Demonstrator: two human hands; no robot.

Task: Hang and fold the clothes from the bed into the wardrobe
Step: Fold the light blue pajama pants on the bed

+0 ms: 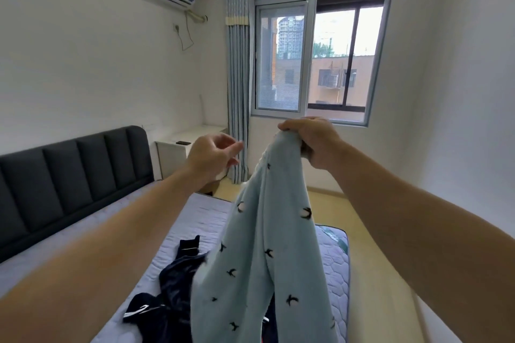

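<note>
My right hand (315, 142) grips the top edge of a light blue garment (264, 259) printed with small black birds and holds it up at chest height, so the cloth hangs down over the bed (195, 220). To its left, a little apart from the cloth, my left hand (211, 154) is raised with loosely curled fingers and holds nothing. A dark navy garment (172, 287) with white trim lies crumpled on the mattress, partly hidden behind the hanging blue cloth. No wardrobe is in view.
A dark padded headboard (69, 181) runs along the left wall. A white bedside table (181, 147) with a small dark object stands in the corner by a grey-blue curtain (238, 78). A window (320, 50) faces me. Pale floor (362, 231) runs along the bed's right side.
</note>
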